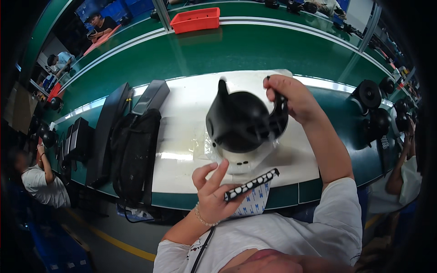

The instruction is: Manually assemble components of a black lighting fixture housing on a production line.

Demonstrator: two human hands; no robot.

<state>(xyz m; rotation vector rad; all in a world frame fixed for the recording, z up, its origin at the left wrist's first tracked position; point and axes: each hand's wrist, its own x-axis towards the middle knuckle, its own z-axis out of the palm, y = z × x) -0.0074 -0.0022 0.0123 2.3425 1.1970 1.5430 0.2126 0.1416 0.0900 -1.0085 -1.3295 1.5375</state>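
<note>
A black, rounded housing (246,123) with an upright prong and a curved arm on its right stands before me, partly blurred. Under it is a pale base in clear plastic film (239,169), with small black ovals (242,163) at its near side. My right hand (291,96) is closed above the curved arm, thumb and finger pinching a small black piece (267,78). Nearer to me, my left hand (213,193) holds a short black strip (250,184) with white rounded spots. Its index finger points up toward the base.
A white mat (180,136) covers the green bench. Left of it lie a black pouch (135,157), a grey box (151,96) and a long black box (107,136). Black round parts (368,94) sit at right. A red bin (195,20) stands beyond; other people work on both sides.
</note>
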